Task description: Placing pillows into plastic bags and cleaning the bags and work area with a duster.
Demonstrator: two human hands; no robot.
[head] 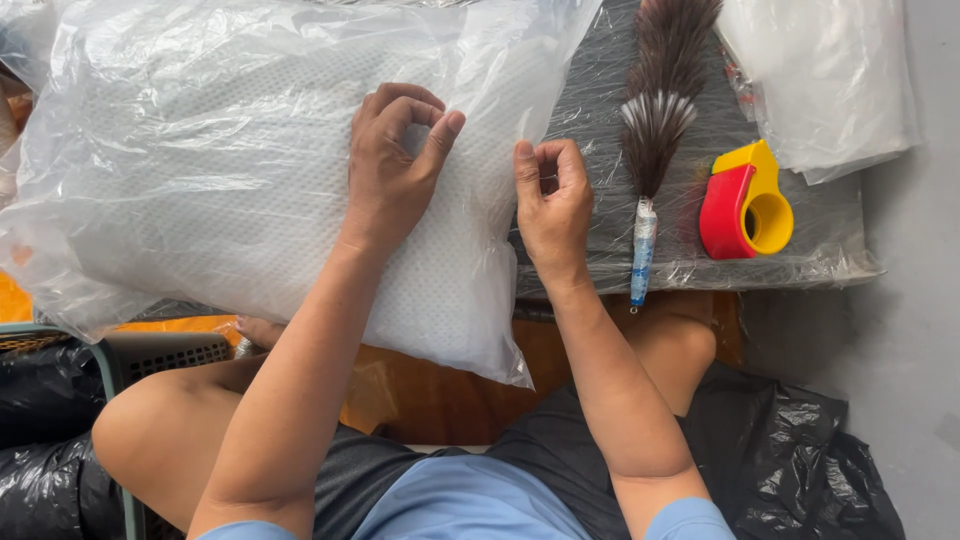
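White pillow (250,190) w/ dotted mesh pattern, in clear plastic bag (120,60). Feather duster (660,90): dark brown w/ white band, handle approx. blue-white, blurred. Tape dispenser (745,200) red & yellow. Table cover (800,250) dark grey. Shirt (470,505) light blue; black bags (800,460).

A low desk (610,265) wrapped in clear plastic film over a dark grey top fills the far middle of the scene. To its right runs a smooth pale grey floor (910,300), evenly lit by soft daylight with no hard shadows. Under the near edge of the desk shows brown wood, and at the far left an orange surface (15,300). Crumpled black plastic sheeting (800,450) lies near right, more of it near left beside a green-framed woven basket (150,350).
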